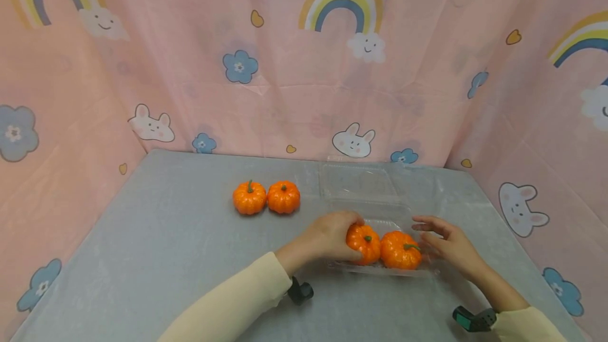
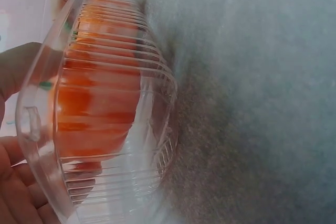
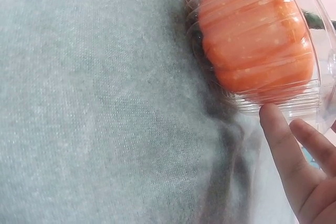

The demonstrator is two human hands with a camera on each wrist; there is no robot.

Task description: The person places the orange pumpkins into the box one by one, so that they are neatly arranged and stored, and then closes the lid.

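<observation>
Two small orange pumpkins sit side by side in a clear plastic clamshell box (image 1: 389,272), its lid (image 1: 361,183) folded back behind it. My left hand (image 1: 332,236) reaches over the left rim and grips the left pumpkin (image 1: 364,246), thumb on the near side and fingers on the far side. The right pumpkin (image 1: 399,251), with a green stem, lies close against it. At the box's right end my right hand (image 1: 451,247) has its fingers loosely extended. In the right wrist view a fingertip (image 3: 269,113) is right at the ribbed clear wall (image 3: 252,103).
Two more small pumpkins, one on the left (image 1: 249,198) and one on the right (image 1: 284,197), stand together on the grey cloth-covered table (image 1: 166,236), left of the lid. A pink patterned curtain (image 1: 285,110) encloses the table's back and sides.
</observation>
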